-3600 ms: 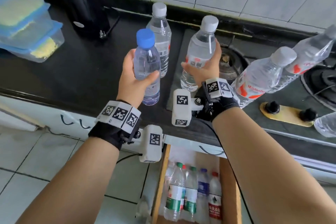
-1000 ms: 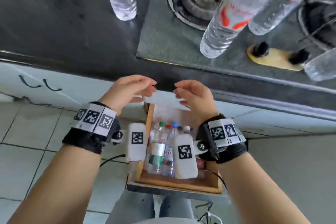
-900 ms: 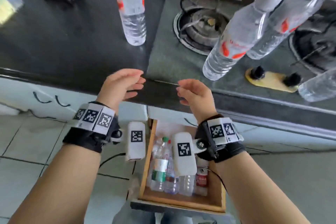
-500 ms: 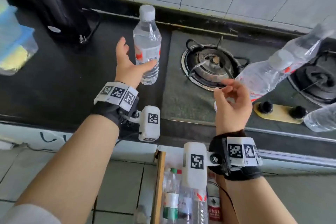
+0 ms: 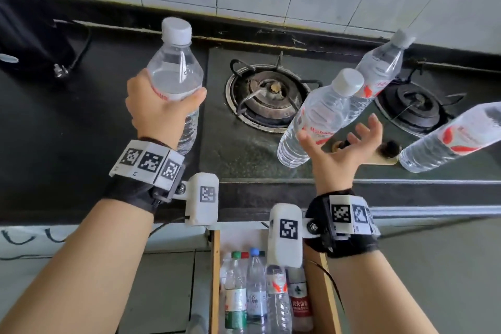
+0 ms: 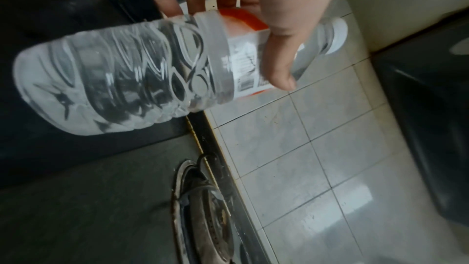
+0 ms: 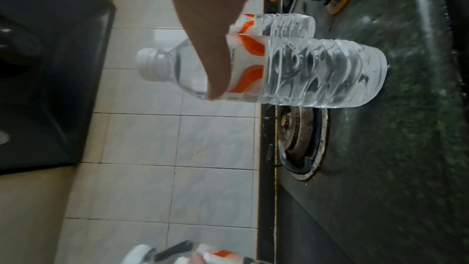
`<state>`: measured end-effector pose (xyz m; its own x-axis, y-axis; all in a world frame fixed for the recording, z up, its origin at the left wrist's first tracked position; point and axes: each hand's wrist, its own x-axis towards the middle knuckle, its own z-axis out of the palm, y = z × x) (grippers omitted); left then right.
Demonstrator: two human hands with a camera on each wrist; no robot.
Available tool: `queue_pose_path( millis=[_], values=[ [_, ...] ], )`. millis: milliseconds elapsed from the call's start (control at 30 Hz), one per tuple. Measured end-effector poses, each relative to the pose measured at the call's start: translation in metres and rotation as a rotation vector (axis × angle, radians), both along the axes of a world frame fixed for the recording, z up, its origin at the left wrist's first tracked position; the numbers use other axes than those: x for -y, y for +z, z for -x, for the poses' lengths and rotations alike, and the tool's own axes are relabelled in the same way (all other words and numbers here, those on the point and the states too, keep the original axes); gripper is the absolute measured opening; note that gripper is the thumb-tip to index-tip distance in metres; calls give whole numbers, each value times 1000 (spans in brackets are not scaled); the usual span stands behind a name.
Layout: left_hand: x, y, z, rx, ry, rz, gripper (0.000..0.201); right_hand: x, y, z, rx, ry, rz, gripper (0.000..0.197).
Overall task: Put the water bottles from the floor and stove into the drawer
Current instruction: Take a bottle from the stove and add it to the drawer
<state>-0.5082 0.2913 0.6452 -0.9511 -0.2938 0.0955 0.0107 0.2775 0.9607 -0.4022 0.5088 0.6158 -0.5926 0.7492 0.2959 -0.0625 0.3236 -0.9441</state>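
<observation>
My left hand (image 5: pixel 165 97) grips a clear white-capped water bottle (image 5: pixel 176 81) round its label, over the black counter left of the stove. The left wrist view shows this bottle (image 6: pixel 127 79) with my thumb (image 6: pixel 276 47) across the label. My right hand (image 5: pixel 339 138) is open with spread fingers, cupped beside a second bottle (image 5: pixel 320 116) standing on the stove (image 5: pixel 244 154); whether it touches is unclear. In the right wrist view my thumb (image 7: pixel 210 47) lies in front of that bottle (image 7: pixel 317 71). Below, the open wooden drawer (image 5: pixel 214 279) holds several bottles.
Two more bottles stand on the stove: one (image 5: pixel 379 68) behind the second bottle, one (image 5: pixel 455 138) at the far right. Two burners (image 5: pixel 268 97) and black knobs (image 5: pixel 390 148) are nearby. A black appliance (image 5: pixel 24 35) stands at the back left.
My left hand, open beside the counter bottle half a second ago, now grips it. My right hand has moved right and opened wider next to the stove bottle. The view has tilted up from the drawer.
</observation>
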Motion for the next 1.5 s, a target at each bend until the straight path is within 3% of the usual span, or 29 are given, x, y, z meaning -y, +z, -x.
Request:
queue_pose_path(
  millis=[100, 200, 267, 400, 533, 667, 767, 900, 1033, 1133, 1200, 1300, 1433, 1500],
  values=[
    [-13, 13, -25, -71, -74, 12, 66, -9, -5, 10, 75, 266, 163, 108],
    [-31, 24, -60, -95, -143, -46, 57, -14, 0, 10, 119, 311, 195, 82],
    [-44, 28, -85, -100, -184, -92, 53, -18, 2, 1, 95, 363, 217, 75],
    [-64, 26, -127, -70, -247, -179, 60, -33, -1, -40, 48, 460, 280, 66],
    [-84, 6, -170, -36, -319, -193, 52, -60, -18, -92, 134, 635, 342, 61],
    [-101, -42, -206, 70, -407, -154, 50, -86, -48, -129, 339, 798, 307, 63],
    [-109, -92, -234, 202, -441, -92, 52, -95, -88, -154, 510, 820, 270, 66],
    [-113, -168, -261, 419, -458, -20, 63, -92, -167, -182, 752, 728, 208, 69],
    [-107, -238, -267, 624, -364, -6, 63, -83, -230, -194, 1012, 630, 95, 73],
    [-98, -284, -263, 727, -361, 117, 74, -77, -270, -195, 1221, 603, 43, 70],
    [-94, -309, -260, 796, -347, 168, 79, -71, -296, -193, 1314, 552, 14, 68],
    [-95, -340, -256, 910, -341, 273, 68, -69, -329, -190, 1448, 473, 28, 62],
    [-96, -373, -250, 1049, -314, 357, 71, -75, -358, -192, 1631, 461, 72, 71],
    [-96, -383, -251, 1096, -298, 376, 81, -78, -366, -194, 1649, 467, 118, 54]
  ],
)
